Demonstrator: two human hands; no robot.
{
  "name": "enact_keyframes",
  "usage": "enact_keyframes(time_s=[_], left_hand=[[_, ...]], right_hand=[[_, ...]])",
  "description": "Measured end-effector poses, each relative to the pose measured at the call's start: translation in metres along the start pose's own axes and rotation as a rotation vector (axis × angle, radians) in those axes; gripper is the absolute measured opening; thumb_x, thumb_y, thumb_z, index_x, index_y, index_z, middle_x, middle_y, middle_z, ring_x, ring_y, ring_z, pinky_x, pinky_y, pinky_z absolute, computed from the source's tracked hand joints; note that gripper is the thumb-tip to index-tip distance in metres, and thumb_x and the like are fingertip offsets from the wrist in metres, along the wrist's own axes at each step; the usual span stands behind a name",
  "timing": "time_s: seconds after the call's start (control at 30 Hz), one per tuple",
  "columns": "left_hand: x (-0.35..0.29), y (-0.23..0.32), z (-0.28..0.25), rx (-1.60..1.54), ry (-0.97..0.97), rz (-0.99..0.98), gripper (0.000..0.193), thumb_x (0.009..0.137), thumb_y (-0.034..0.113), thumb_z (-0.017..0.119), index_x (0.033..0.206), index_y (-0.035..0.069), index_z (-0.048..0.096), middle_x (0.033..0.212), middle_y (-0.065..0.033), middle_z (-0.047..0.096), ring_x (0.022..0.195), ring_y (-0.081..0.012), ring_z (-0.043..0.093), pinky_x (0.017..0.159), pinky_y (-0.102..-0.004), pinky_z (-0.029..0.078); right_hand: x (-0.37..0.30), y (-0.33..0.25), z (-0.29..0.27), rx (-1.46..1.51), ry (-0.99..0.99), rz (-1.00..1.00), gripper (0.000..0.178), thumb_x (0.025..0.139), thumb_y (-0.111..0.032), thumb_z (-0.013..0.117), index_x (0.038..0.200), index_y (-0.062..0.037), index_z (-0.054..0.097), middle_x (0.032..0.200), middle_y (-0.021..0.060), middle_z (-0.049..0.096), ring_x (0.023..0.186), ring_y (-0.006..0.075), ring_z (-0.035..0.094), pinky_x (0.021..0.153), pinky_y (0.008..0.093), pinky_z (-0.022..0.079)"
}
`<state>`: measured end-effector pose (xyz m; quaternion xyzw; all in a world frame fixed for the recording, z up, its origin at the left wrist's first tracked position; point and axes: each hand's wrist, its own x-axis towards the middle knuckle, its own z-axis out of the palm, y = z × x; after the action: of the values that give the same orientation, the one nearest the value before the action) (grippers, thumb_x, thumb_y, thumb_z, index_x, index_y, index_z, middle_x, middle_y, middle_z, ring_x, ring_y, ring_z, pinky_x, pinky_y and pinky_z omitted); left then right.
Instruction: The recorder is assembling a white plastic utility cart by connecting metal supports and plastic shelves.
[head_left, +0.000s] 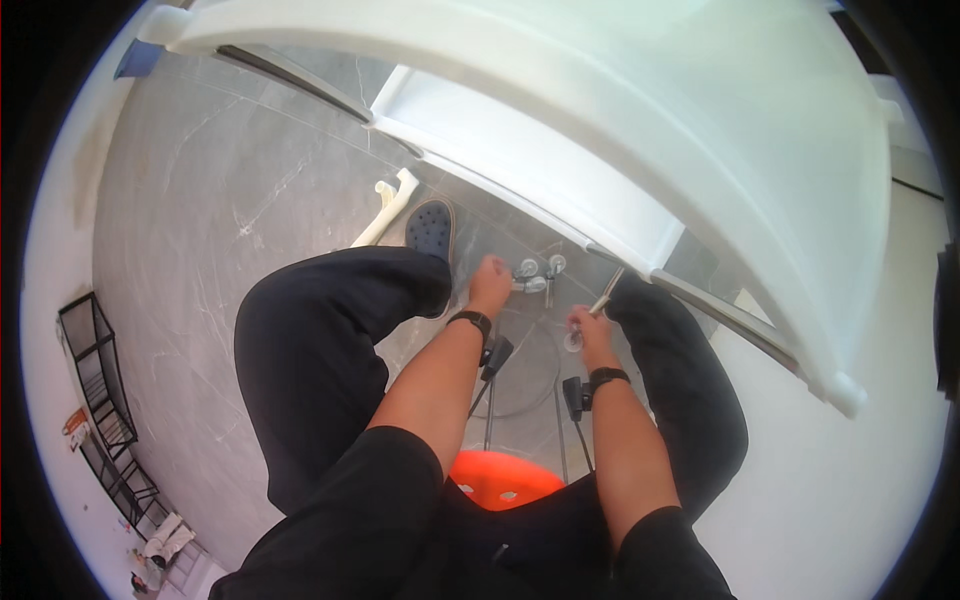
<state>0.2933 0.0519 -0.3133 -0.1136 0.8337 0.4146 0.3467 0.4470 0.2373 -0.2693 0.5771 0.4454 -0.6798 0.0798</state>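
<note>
Several small caster wheels [556,264] with clear discs and metal stems lie on the grey floor between my feet. Beside this cluster is my left hand [489,284], its fingers curled in; what they hold, if anything, is too small to make out. My right hand [592,328] is closed around a caster [572,342], whose clear wheel pokes out below the fingers. Just above that hand a thin metal tube [606,288] slants up toward the white rack. The white plastic rack [560,70], with metal tubes between its tiers, fills the upper right.
An off-white plastic part [388,207] lies by my shoe [430,228]. I sit on an orange stool [505,478]. Straps with black modules circle both wrists. At the far left stands a black metal rack [100,370]; a white wall [830,470] rises at the right.
</note>
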Motion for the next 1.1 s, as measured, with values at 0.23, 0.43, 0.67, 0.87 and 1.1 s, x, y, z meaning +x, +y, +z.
enact_keyframes(time_s=[0.23, 0.43, 0.67, 0.87, 1.1], left_hand=[[0.021, 0.137, -0.060, -0.922, -0.101, -0.059, 0.043, 0.092, 0.020, 0.058, 0.131, 0.006, 0.045, 0.121, -0.0149, 0.059, 0.110, -0.0277, 0.058, 0.092, -0.0402, 0.048], [0.030, 0.171, -0.108, -1.294, -0.173, 0.084, 0.041, 0.101, 0.026, 0.044, 0.133, 0.001, 0.041, 0.140, -0.0174, 0.043, 0.130, -0.0310, 0.043, 0.109, -0.0444, 0.036], [0.003, 0.203, -0.148, -1.587, -0.043, -0.100, 0.047, 0.101, 0.039, 0.044, 0.128, 0.000, 0.045, 0.131, -0.0138, 0.050, 0.122, -0.0276, 0.049, 0.105, -0.0452, 0.040], [-0.002, 0.217, -0.148, -1.324, 0.057, 0.073, 0.034, 0.098, 0.020, 0.058, 0.121, -0.002, 0.049, 0.116, -0.0135, 0.057, 0.107, -0.0259, 0.059, 0.095, -0.0409, 0.051], [-0.035, 0.230, -0.147, -1.259, 0.235, 0.066, 0.029, 0.095, 0.012, 0.058, 0.116, -0.006, 0.049, 0.112, -0.0161, 0.054, 0.099, -0.0287, 0.061, 0.085, -0.0416, 0.058]], right_hand=[[-0.024, -0.086, -0.014, 0.200, 0.110, -0.406, 0.037, 0.081, -0.002, 0.070, 0.117, 0.0003, 0.061, 0.071, 0.0062, 0.060, 0.059, 0.0134, 0.057, 0.052, 0.0266, 0.042], [-0.068, -0.143, 0.022, 0.073, 0.011, -0.462, 0.024, 0.080, -0.001, 0.073, 0.099, 0.0007, 0.059, 0.070, 0.0041, 0.057, 0.054, 0.0124, 0.052, 0.047, 0.0282, 0.040], [-0.073, -0.150, 0.012, 0.099, 0.110, -0.490, 0.026, 0.080, -0.008, 0.078, 0.095, 0.0008, 0.059, 0.070, 0.0034, 0.059, 0.053, 0.0107, 0.052, 0.046, 0.0275, 0.041], [-0.068, -0.172, 0.012, 0.099, 0.146, -0.575, 0.020, 0.081, -0.011, 0.078, 0.087, 0.0002, 0.063, 0.069, 0.0039, 0.059, 0.052, 0.0112, 0.053, 0.046, 0.0267, 0.041], [-0.077, -0.196, -0.009, -0.046, 0.223, -0.577, 0.024, 0.080, -0.020, 0.080, 0.083, -0.0018, 0.065, 0.065, 0.0050, 0.060, 0.051, 0.0131, 0.056, 0.047, 0.0282, 0.043]])
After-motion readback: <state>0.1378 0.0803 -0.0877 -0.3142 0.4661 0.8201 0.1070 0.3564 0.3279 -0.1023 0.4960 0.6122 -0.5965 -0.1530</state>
